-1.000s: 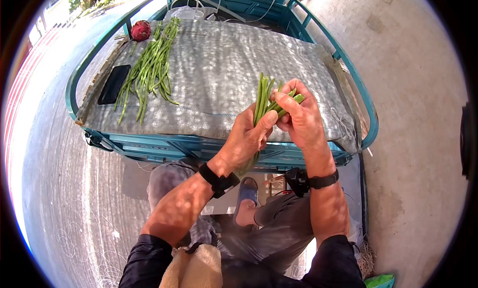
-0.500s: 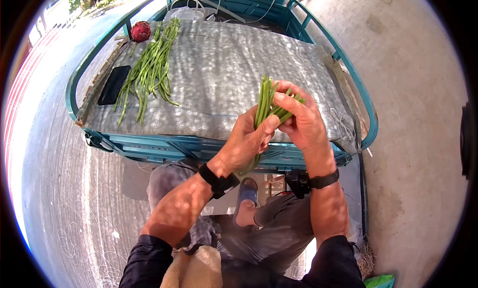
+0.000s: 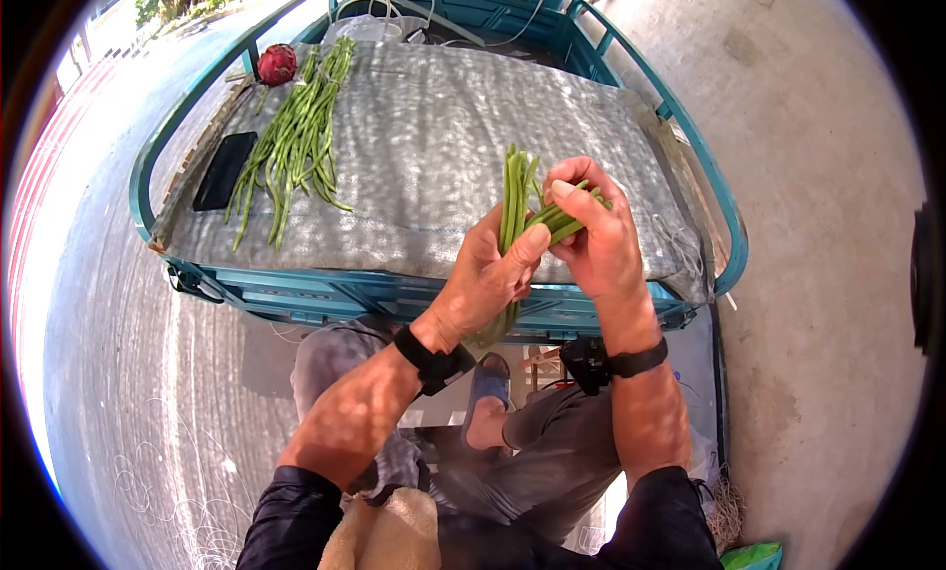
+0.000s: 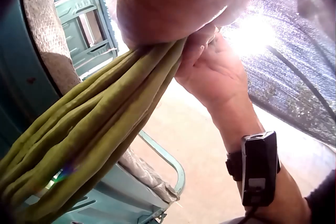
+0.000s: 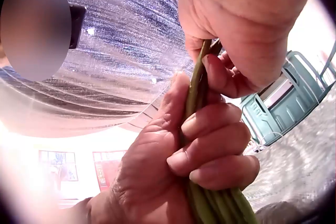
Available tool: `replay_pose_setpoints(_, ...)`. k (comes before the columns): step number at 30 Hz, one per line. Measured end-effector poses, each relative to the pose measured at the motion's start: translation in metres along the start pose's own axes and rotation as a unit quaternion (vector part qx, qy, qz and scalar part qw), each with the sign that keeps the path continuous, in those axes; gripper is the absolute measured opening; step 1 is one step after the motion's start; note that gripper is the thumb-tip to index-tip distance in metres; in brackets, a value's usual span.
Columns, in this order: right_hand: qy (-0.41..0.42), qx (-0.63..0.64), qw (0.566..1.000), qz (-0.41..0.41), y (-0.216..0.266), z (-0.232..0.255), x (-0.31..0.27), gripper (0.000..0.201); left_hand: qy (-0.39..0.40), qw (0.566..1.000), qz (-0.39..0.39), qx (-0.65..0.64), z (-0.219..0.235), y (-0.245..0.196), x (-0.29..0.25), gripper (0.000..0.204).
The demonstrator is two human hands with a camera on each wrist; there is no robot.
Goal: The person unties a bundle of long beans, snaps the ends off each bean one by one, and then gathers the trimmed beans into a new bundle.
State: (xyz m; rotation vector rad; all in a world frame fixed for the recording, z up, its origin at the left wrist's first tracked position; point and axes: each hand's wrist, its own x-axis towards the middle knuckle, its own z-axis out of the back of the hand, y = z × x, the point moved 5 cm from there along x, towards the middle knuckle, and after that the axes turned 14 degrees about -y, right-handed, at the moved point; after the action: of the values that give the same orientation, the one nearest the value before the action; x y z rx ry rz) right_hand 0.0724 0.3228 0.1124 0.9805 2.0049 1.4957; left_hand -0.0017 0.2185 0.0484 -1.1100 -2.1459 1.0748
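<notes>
My left hand (image 3: 490, 269) grips a bundle of long green beans (image 3: 512, 201) over the cart's near edge; in the left wrist view the lower lengths of the beans (image 4: 100, 116) hang out of the fist. Just right of it, my right hand (image 3: 599, 230) pinches the shorter bean ends (image 3: 564, 222) that slant out to the right. Seen from the right wrist, the left hand's fingers (image 5: 218, 145) wrap the beans, and the right hand (image 5: 247, 29) holds their tips from above. A larger pile of beans (image 3: 301, 127) lies on the grey sheet (image 3: 424, 146).
A dragon fruit (image 3: 277, 65) and a black phone (image 3: 225, 171) lie left on the sheet, beside the bean pile. A teal rail (image 3: 148, 171) curves round the cart's sides. White tubes (image 3: 389, 0) and a plastic bag (image 3: 367, 27) are at the back.
The upright bean tips have shifted slightly left, and the right hand's fingers have moved a little on the slanting ends. The left hand keeps its grip; the pile stays put.
</notes>
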Motion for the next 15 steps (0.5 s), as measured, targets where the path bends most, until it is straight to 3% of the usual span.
replay_pose_setpoints(6,0.007,0.001,0.999,0.038,0.0012,0.002,0.002,0.014,-0.023,0.999,-0.025,-0.005,0.0015,0.0016,0.0032,0.041)
replay_pose_setpoints(15,0.017,0.004,0.999,0.031,0.0024,0.0046,0.0027,0.016,-0.02,0.999,-0.041,0.01,0.0013,0.0043,0.0069,0.04)
